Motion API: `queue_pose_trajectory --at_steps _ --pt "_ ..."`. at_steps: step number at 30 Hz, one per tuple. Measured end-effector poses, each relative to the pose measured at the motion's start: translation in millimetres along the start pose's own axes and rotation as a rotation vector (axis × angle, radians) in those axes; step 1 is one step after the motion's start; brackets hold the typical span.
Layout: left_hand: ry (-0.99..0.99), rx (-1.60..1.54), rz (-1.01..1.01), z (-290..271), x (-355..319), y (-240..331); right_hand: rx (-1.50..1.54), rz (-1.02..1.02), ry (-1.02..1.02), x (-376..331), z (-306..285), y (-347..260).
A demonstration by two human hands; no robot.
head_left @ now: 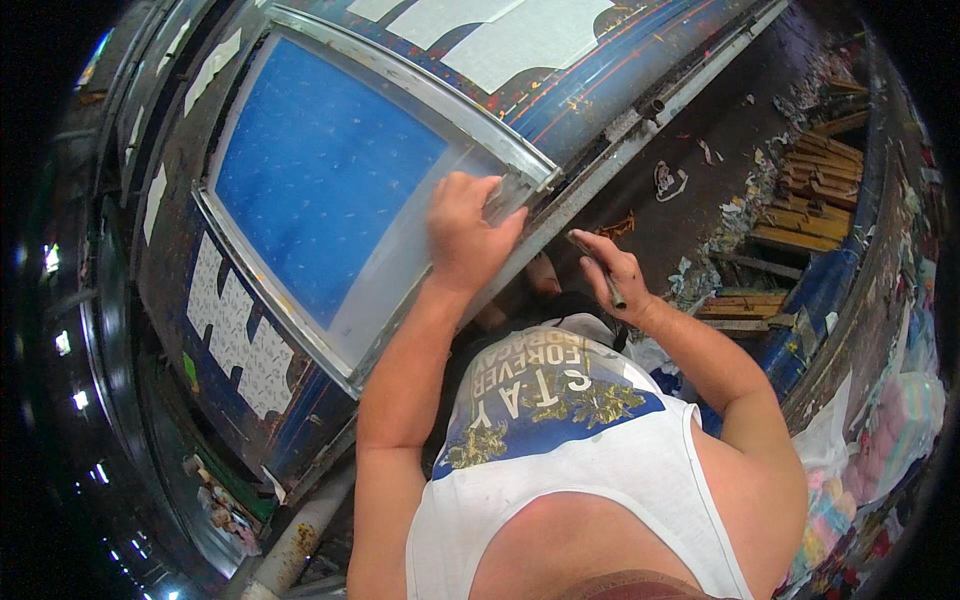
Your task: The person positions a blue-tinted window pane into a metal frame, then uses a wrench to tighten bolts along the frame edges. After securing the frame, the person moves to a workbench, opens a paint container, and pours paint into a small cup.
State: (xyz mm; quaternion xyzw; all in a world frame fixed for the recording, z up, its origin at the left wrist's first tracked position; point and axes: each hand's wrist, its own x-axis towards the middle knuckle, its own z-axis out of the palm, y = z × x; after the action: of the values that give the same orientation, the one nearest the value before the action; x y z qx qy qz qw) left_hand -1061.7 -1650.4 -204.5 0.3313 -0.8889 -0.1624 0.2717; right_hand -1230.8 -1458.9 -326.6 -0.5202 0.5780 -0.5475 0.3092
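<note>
A printing screen point(325, 165) with a blue mesh field and a silver metal frame lies on the long dark table point(590, 75). My left hand point(465, 235) is over the frame's near right corner, its fingers half curled and the thumb apart from the index finger. Nothing shows between them; whether the hand touches the frame is unclear. Out past the table's edge, my right hand point(615, 275) is closed around a slim, dark, pen-like rod point(617, 297) that sticks out at both ends of the grip.
White cut fabric pieces point(520, 45) lie on the table beyond the screen, and a patterned piece point(235, 330) lies to its left. A metal rail point(665, 110) runs along the table edge. Wooden slats point(815, 190), scraps and bundled pastel cloth point(905, 425) are on the right.
</note>
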Motion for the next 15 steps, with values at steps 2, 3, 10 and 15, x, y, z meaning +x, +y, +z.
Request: queue_pose_trajectory --at_steps 2,3,10,15 --pt "-0.032 0.022 -0.028 7.7 -2.5 -1.8 0.008 0.025 0.073 -12.5 -0.8 4.1" --pt "-0.047 0.032 -0.041 11.3 -3.6 -2.9 0.060 0.074 0.107 -17.9 -1.2 5.5" --pt "-0.101 0.075 -0.090 14.4 -7.0 -7.6 -0.098 -0.127 0.084 -22.2 -33.2 23.7" --pt "-0.142 0.112 -0.153 5.9 -20.7 0.1 -0.077 -0.113 0.074 -11.5 -53.4 25.6"
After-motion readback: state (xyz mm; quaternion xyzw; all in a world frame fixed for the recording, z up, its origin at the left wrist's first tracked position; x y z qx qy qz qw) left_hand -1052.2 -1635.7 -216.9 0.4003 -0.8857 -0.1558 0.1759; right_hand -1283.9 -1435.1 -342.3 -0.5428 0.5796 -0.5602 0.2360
